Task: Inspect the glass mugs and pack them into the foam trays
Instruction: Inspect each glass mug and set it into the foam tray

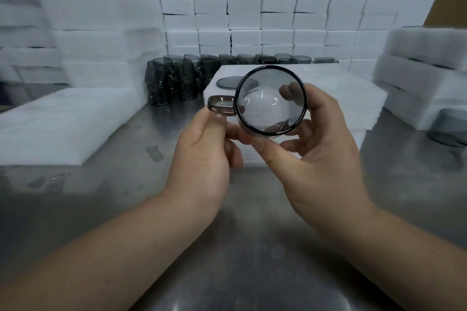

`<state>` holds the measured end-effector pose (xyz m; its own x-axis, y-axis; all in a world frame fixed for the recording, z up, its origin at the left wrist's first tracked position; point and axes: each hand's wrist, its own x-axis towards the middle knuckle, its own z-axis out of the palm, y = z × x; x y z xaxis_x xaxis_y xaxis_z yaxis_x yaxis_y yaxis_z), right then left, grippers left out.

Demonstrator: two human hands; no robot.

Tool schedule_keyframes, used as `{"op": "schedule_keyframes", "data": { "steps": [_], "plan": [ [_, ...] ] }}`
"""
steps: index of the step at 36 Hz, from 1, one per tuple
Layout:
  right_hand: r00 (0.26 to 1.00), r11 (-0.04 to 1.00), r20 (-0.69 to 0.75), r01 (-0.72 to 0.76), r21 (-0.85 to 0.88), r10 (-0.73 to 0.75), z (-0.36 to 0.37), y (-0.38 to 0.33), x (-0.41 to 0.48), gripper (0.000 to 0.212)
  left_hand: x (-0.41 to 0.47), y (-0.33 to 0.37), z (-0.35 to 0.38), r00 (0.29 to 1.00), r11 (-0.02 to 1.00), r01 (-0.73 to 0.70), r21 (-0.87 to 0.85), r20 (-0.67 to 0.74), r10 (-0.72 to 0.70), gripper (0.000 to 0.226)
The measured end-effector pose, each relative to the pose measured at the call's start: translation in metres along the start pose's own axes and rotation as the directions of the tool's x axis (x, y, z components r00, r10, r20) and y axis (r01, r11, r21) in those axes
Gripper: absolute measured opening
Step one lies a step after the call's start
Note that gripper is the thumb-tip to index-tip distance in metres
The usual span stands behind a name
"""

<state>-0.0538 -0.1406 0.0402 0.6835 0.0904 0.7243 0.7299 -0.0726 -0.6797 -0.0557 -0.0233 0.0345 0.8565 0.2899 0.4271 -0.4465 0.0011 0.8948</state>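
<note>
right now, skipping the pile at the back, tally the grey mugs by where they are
held mug, in left hand and right hand: 1
sunk mug in foam tray: 1
lone mug on table, far right: 1
total: 3
back pile: too overlapped to count

Bare left forearm [108,252] and right forearm [409,242] reaching in from lower corners, converging toward centre. Raised left hand [202,151] pinching handle of glass mug [271,100] between thumb and curled fingers. Opposite, right hand [323,149] cupping mug body from right, fingers wrapping behind glass, thumb lying below rim. Palms facing each other.
</note>
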Motion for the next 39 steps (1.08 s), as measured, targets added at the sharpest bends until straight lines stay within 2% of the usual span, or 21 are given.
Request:
{"op": "schedule_keyframes", "data": {
  "steps": [8,12,16,19,24,30,36,39],
  "plan": [
    [1.000,1.000,-0.022,-0.009,0.024,0.010,-0.001,0.002,0.000,0.051,-0.004,0.001,0.002,0.999,1.000,-0.014,-0.003,0.041,0.014,0.044],
    [0.998,0.999,-0.053,-0.024,0.034,0.026,-0.001,0.003,0.001,0.049,-0.006,0.004,0.003,0.997,0.998,-0.057,0.000,0.049,0.057,0.016],
    [0.994,0.995,-0.085,-0.069,0.069,0.074,-0.002,0.007,0.001,0.049,-0.009,0.005,0.002,0.981,0.981,-0.188,0.047,0.053,0.186,0.005],
    [0.989,0.993,-0.110,-0.088,0.075,0.096,-0.003,0.009,0.001,0.049,-0.013,0.005,0.000,0.952,0.945,-0.300,0.129,0.103,0.288,0.016],
    [0.989,0.993,-0.114,-0.083,0.081,0.092,-0.004,0.008,0.001,0.048,-0.020,0.004,0.003,0.925,0.895,-0.364,0.258,0.213,0.314,0.034],
    [0.991,0.987,-0.074,-0.104,0.120,0.114,-0.002,0.008,0.001,0.053,-0.019,0.007,0.003,0.913,0.892,-0.378,0.247,0.258,0.316,0.043],
    [0.999,0.991,-0.015,-0.035,0.128,0.037,-0.002,0.010,-0.003,0.057,-0.018,0.009,0.003,0.926,0.908,-0.347,0.236,0.238,0.292,0.053],
    [1.000,0.993,0.011,0.002,0.122,-0.003,-0.002,0.008,-0.004,0.053,-0.018,0.010,0.003,0.931,0.920,-0.330,0.213,0.231,0.281,0.059]
  ]
}}
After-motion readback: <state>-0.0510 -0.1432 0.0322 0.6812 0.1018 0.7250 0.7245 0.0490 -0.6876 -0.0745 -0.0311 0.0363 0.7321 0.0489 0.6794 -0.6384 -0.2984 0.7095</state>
